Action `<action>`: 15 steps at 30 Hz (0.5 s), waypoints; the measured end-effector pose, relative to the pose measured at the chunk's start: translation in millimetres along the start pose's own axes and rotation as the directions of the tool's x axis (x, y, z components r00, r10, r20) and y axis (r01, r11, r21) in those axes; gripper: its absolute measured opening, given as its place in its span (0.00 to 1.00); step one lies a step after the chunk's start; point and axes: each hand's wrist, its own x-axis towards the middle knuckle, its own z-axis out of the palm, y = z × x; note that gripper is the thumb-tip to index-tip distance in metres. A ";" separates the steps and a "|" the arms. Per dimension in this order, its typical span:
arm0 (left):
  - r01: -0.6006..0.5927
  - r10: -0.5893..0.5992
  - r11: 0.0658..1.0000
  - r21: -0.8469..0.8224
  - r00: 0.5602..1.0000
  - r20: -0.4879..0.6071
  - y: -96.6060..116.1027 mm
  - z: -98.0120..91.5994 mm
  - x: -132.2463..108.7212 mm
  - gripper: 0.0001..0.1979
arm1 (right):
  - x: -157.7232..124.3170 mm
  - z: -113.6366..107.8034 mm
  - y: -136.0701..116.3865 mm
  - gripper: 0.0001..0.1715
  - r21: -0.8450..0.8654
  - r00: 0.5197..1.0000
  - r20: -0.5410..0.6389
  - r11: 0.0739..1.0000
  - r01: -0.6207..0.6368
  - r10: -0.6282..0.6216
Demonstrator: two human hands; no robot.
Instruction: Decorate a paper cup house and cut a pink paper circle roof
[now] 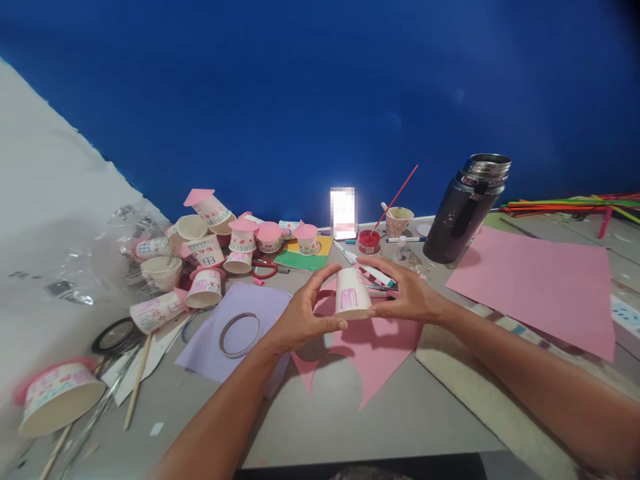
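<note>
While grey tabletop [345, 433] shows between the forearms as far as the near edge, a cream fleece cloth [457, 373] lies beneath the right forearm, its border slanting toward that edge. At the near left, a pink-roofed, drawn-on paper cup [63, 397] lies tilted, its pale inside showing.

Farther in, the left hand [307, 310] and right hand [407, 293] curve around a small white paper cup with a purple-pink arch drawn on it [353, 293], pinching it between thumbs and fingers from either side. It is raised above a pink paper sheet with curved cutouts [383, 350], narrow end up; its inside is hidden. Left of the hands, a grey tape ring [241, 355] sits within the edges of a lilac paper sheet [200, 353].

Beyond, at left, several white paper cups [161, 272] are nested one in another. Past the hands, a small jar of red paint [369, 243] has a thin red brush [403, 187] leaning out; just beside it, a patterned paper cup [399, 225] holds a pale stick. The uncapped dark steel flask [457, 217] stands to their right, before the blue wall [320, 100].
</note>
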 end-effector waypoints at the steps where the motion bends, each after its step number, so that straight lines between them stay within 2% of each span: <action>1: 0.000 -0.001 0.998 0.057 1.000 0.017 2.4 -1.8 -0.8 0.47 | -0.3 0.9 0.1 0.52 -0.009 1.000 0.016 1.000 -0.005 0.005; 4: 0.003 -0.009 0.984 0.180 0.999 0.033 7.3 -2.8 -2.5 0.43 | -0.6 4.0 -0.7 0.54 0.009 1.000 0.009 1.000 -0.013 0.013; 6: 0.003 -0.006 0.979 0.206 1.000 0.014 7.8 -2.3 -2.2 0.44 | -0.1 4.4 -2.4 0.50 0.087 0.998 -0.061 0.996 -0.025 0.031; 8: -0.009 0.017 0.978 0.208 0.999 -0.037 6.1 -2.1 -0.6 0.43 | 0.4 2.6 -4.2 0.36 0.184 0.970 -0.230 0.982 -0.036 0.079; 10: -0.027 0.050 0.976 0.217 0.994 -0.100 3.0 -1.9 1.5 0.41 | 0.3 -0.6 -4.5 0.20 0.298 0.908 -0.392 0.954 -0.027 0.148; 11: -0.035 0.065 0.975 0.220 0.989 -0.131 1.1 -1.7 2.6 0.40 | 0.0 -2.1 -3.9 0.15 0.362 0.884 -0.431 0.932 -0.015 0.182; 12: -0.041 0.077 0.974 0.221 0.985 -0.156 -0.9 -1.4 3.5 0.39 | -0.7 -3.3 -3.1 0.14 0.426 0.878 -0.430 0.905 -0.007 0.210; 15: -0.062 0.105 0.975 0.211 0.975 -0.197 -6.9 -0.3 5.3 0.38 | -4.3 -3.2 -2.3 0.16 0.513 0.915 -0.329 0.857 -0.034 0.234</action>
